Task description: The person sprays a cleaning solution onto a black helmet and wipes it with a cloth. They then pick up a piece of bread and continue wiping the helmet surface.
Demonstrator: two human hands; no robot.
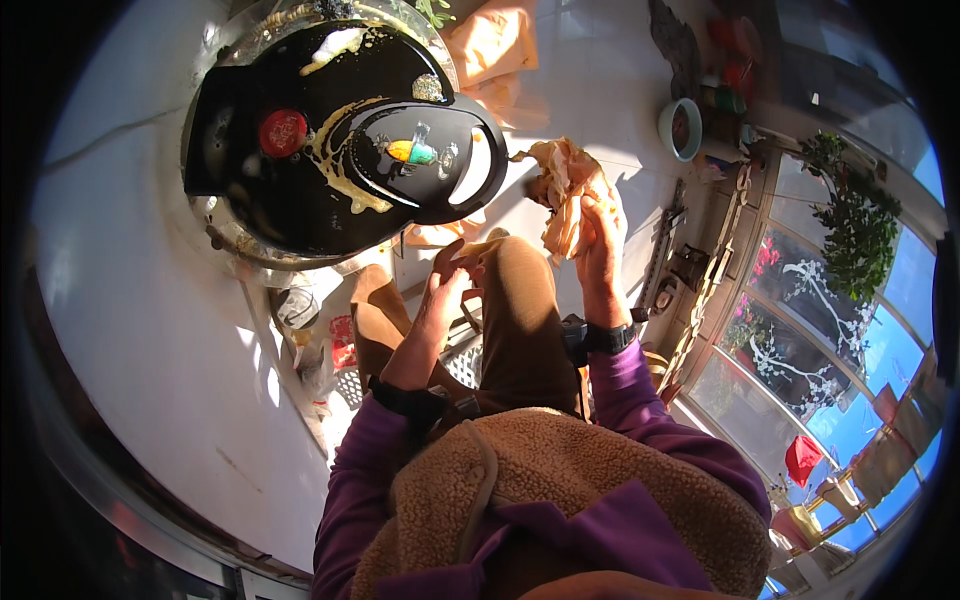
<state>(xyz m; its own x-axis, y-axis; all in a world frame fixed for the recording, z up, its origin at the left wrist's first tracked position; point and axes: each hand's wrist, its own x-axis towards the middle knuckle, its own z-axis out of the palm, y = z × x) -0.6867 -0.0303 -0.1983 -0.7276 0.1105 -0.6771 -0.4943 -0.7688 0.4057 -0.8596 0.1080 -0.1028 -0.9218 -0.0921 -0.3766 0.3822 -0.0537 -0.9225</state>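
My right hand (602, 244) grips a crumpled peach-coloured cloth or paper wad (562, 180) with brownish stains, held above the floor to the right of the black tray. My left hand (448, 285) hovers by my knee with its fingers apart and nothing in them. Before me, a glossy black tray (247, 172) lies on a round glass-topped table (202, 247). Yellowish foamy liquid (330, 161) streaks its surface. On the tray are a red round disc (283, 133) and a small orange-and-green item (412, 151).
More peach-coloured material (491, 52) lies beyond the table. A pale green basin (679, 129) with dark contents is at the upper right. A chain of wooden links (705, 300) hangs near the windows. A red packet (343, 341) and plastic bags (315, 375) lie at my left.
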